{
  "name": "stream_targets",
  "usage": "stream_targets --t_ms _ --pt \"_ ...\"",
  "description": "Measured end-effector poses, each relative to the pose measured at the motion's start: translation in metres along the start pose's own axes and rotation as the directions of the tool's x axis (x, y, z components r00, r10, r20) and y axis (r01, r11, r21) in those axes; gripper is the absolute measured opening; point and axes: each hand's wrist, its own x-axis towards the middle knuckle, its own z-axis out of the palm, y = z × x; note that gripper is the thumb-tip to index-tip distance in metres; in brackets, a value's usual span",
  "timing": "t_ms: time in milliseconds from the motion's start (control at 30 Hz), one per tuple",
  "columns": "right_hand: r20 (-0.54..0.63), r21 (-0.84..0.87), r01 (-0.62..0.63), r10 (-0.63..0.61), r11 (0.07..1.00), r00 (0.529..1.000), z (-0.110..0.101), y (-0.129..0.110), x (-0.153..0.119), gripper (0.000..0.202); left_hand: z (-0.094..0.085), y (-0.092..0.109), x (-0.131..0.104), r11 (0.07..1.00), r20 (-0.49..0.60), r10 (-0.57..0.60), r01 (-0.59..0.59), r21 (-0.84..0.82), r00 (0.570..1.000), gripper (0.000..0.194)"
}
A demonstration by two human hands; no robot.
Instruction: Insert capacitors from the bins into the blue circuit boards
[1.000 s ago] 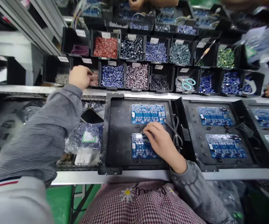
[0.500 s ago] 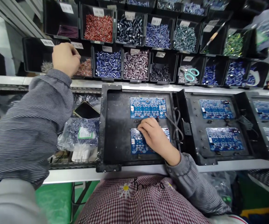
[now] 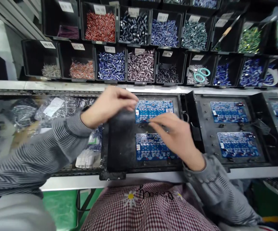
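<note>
My left hand [image 3: 111, 104] hovers at the upper left corner of the upper blue circuit board [image 3: 153, 107], thumb and fingers pinched together. Whatever sits in that pinch is too small to make out. My right hand [image 3: 176, 136] is above the gap between the boards, blurred, its thumb and forefinger closed near the upper board's lower edge; its pinch shows nothing I can name. It partly covers the lower circuit board [image 3: 150, 150]. Both boards lie in a black tray [image 3: 119, 141].
Behind the tray stand labelled black bins of small components, among them an orange component bin [image 3: 81, 69] and a blue capacitor bin [image 3: 111, 65]. Teal-handled scissors [image 3: 201, 74] rest in one bin. Plastic bags [image 3: 54, 107] lie left; another tray [image 3: 202, 141] with boards stands right.
My left hand has come from the bins at the back left down to the upper board. My right hand has lifted off the lower board and moved slightly right.
</note>
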Motion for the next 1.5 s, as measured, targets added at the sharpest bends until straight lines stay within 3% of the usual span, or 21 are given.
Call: stream_targets --t_ms 67,100,200,300,333,400,433,467,500,533,600,667,733,800,867,933,1000,1100,1300,1500 --pt "-0.023 0.011 -0.004 0.004 1.000 1.000 -0.011 -0.004 0.021 0.013 0.019 -0.001 -0.011 0.985 0.125 -0.064 0.083 -0.153 0.990 0.019" --pt "-0.011 0.034 -0.016 0.016 0.999 1.000 -0.015 -0.005 0.031 0.011 0.025 -0.001 -0.014 0.970 0.137 -0.068 0.098 -0.222 0.988 0.027" --pt "0.070 0.147 -0.092 0.083 0.985 0.994 -0.015 -0.003 0.059 0.013 0.029 0.000 -0.015 0.939 0.064 -0.054 0.073 -0.336 0.996 0.045" --pt "0.118 0.242 -0.116 0.090 0.963 0.989 -0.009 0.006 0.081 0.016 0.018 0.004 -0.010 0.960 0.026 -0.055 0.060 -0.274 0.998 0.042" --pt "0.105 0.224 -0.088 0.065 0.971 0.992 -0.007 0.012 0.087 0.014 0.010 0.004 -0.006 0.978 -0.011 -0.037 0.034 -0.207 0.999 0.038" --pt "0.096 0.094 0.008 -0.018 0.996 0.995 -0.001 0.025 0.097 0.010 -0.017 0.001 0.008 0.996 -0.217 0.088 -0.088 0.009 0.972 0.031" --pt "0.125 0.011 0.063 -0.064 0.998 0.990 0.002 0.032 0.100 0.011 -0.035 -0.002 0.017 0.978 -0.350 0.189 -0.143 0.152 0.917 0.029" --pt "0.182 -0.057 0.116 -0.104 0.992 0.978 0.005 0.039 0.103 0.012 -0.056 -0.008 0.027 0.938 -0.493 0.309 -0.173 0.301 0.814 0.028" --pt "0.250 -0.099 0.159 -0.130 0.982 0.959 0.008 0.046 0.104 0.015 -0.077 -0.015 0.038 0.901 -0.561 0.375 -0.147 0.409 0.738 0.028" --pt "0.308 -0.115 0.186 -0.143 0.976 0.940 0.011 0.052 0.105 0.016 -0.098 -0.023 0.049 0.872 -0.597 0.403 -0.093 0.481 0.693 0.025" --pt "0.368 -0.115 0.209 -0.153 0.971 0.917 0.017 0.061 0.105 0.017 -0.129 -0.038 0.065 0.840 -0.558 0.330 0.033 0.542 0.761 0.028" --pt "0.379 -0.110 0.215 -0.159 0.970 0.912 0.020 0.065 0.105 0.017 -0.139 -0.046 0.075 0.787 -0.496 0.298 0.085 0.612 0.816 0.031" --pt "0.381 -0.107 0.216 -0.160 0.971 0.911 0.021 0.067 0.105 0.018 -0.129 -0.045 0.081 0.705 -0.444 0.413 0.028 0.708 0.795 0.033" --pt "0.384 -0.107 0.210 -0.155 0.972 0.910 0.021 0.068 0.105 0.018 -0.106 -0.039 0.087 0.616 -0.307 0.522 -0.103 0.781 0.796 0.039" --pt "0.386 -0.108 0.205 -0.149 0.973 0.910 0.021 0.068 0.105 0.018 -0.085 -0.034 0.096 0.597 -0.127 0.464 -0.204 0.776 0.877 0.044" --pt "0.381 -0.104 0.202 -0.149 0.974 0.912 0.021 0.069 0.105 0.018 -0.070 -0.033 0.108 0.632 -0.054 0.318 -0.169 0.757 0.947 0.046" --pt "0.377 -0.101 0.201 -0.149 0.974 0.914 0.021 0.070 0.104 0.017 -0.063 -0.035 0.119 0.650 -0.156 0.246 -0.044 0.759 0.957 0.048" --pt "0.377 -0.099 0.196 -0.146 0.976 0.915 0.021 0.071 0.104 0.018 -0.061 -0.037 0.129 0.672 -0.318 0.263 0.063 0.738 0.911 0.040" --pt "0.357 -0.093 0.189 -0.144 0.978 0.923 0.020 0.073 0.101 0.016 -0.070 -0.030 0.138 0.771 -0.401 0.318 0.012 0.637 0.859 0.021" --pt "0.396 -0.188 0.248 -0.158 0.950 0.905 0.022 0.068 0.098 0.023 -0.079 -0.025 0.148 0.920 -0.524 0.223 0.001 0.392 0.822 0.014"
